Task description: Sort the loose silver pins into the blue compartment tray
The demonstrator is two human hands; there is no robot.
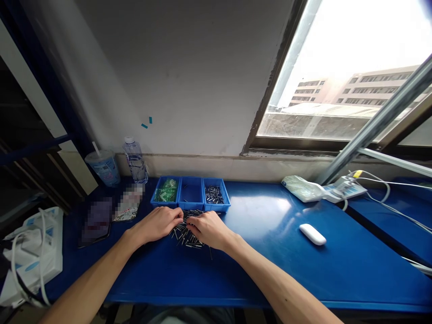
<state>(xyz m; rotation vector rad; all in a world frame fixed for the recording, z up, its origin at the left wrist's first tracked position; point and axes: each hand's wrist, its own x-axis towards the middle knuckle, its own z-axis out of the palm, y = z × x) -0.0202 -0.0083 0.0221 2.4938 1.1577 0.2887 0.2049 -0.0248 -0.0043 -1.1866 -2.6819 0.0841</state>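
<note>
the small metal pins (192, 244) lie in a loose heap, slim and straight, some dark, some silvery with a shine. they point every which way, crossing and overlapping, on the blue tabletop (162, 274). the heap's far side sits close by the blue bins (191, 193); whether they touch is unclear. one pin lies just apart at the near right.

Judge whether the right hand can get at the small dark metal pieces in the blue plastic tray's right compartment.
Probably yes: the right hand is just in front of the blue plastic tray, and the small dark metal pieces lie uncovered in its open-topped right compartment.
</note>
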